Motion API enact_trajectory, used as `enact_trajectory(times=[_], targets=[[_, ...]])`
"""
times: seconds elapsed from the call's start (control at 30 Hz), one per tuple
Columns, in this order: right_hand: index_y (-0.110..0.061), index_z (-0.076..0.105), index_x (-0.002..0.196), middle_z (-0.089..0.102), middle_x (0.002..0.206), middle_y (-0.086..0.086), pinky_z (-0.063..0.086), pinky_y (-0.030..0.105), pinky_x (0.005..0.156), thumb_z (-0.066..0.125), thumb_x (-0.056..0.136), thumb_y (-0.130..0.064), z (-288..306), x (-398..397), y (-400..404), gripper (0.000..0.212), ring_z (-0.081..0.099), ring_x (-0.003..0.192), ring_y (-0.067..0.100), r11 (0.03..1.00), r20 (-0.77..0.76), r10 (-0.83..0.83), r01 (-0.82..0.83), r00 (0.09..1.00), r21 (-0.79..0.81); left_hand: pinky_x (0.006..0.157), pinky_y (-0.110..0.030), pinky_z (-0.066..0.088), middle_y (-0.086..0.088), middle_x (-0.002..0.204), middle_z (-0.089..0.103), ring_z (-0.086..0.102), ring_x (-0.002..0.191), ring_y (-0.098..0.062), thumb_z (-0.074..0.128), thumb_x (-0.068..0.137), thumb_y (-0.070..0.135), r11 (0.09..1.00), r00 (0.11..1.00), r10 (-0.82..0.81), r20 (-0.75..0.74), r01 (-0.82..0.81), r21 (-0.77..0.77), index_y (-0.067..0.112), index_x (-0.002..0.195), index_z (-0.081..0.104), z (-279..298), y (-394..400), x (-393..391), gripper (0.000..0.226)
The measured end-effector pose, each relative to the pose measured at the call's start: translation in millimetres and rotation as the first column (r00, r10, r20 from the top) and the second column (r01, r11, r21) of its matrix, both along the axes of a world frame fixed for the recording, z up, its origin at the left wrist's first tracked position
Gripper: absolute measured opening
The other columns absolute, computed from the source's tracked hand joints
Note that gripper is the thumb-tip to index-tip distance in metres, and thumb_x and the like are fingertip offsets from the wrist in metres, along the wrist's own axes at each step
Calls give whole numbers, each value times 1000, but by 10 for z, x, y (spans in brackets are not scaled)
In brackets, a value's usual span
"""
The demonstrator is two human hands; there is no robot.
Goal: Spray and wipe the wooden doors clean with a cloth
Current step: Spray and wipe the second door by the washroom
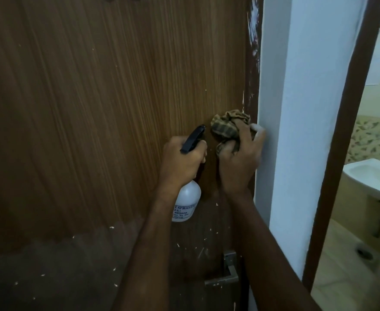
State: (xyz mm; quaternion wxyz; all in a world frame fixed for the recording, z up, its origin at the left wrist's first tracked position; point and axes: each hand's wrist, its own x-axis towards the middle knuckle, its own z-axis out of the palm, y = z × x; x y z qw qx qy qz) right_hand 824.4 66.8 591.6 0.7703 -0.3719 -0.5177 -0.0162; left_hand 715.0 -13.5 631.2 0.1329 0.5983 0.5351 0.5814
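Observation:
A brown wooden door [94, 97] with vertical grain fills most of the view, flecked with white paint specks low down. My left hand [182, 160] grips a white spray bottle [187, 199] by its neck, its black nozzle [193, 138] aimed up at the door. My right hand [240, 158] holds a crumpled brown checked cloth [227, 126] pressed against the door's right edge. The dark door frame [253, 63] beside it carries white paint smears.
A metal lever handle [226, 276] sits low on the door under my right forearm. A white wall [307, 108] stands to the right. Beyond a second dark door frame [341, 142] is a bathroom with a white sink [372, 178] and a floor drain [365, 253].

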Motion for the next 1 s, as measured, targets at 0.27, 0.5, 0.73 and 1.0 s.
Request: enact_trajectory(times=[0.27,0.5,0.73,1.0], targets=[[-7,70,122,55,124,18,53,30,83,55,82,7,-365,34,-5,46,56,112,23,1000,5,-9,9,1000,-4,51,-33,42,-18,68,69,54,48,-18,62,98,19,1000,999,-15,-36,14,-28,-1,74,69,135,113,156,32],[-13,71,123,57,122,14,47,17,82,57,81,8,179,158,107,49,57,110,20,997,10,-50,49,999,57,51,-35,45,-6,63,68,56,48,-15,63,99,20,1000,999,-27,30,27,-1,4,73,68,52,225,246,31],[-9,73,117,57,125,18,56,34,79,49,84,-2,-1193,74,-79,42,57,111,22,995,11,14,-13,1000,-97,48,-30,40,-13,67,66,51,45,-12,62,102,17,995,991,-96,96,99,-28,3,74,67,-340,160,210,32],[-13,69,124,55,127,17,43,15,95,55,81,9,-727,75,87,50,52,119,16,999,-1,33,-33,999,33,45,-29,38,-4,57,60,50,41,-14,60,104,9,994,989,-102,105,96,59,4,70,63,-688,47,110,35]])
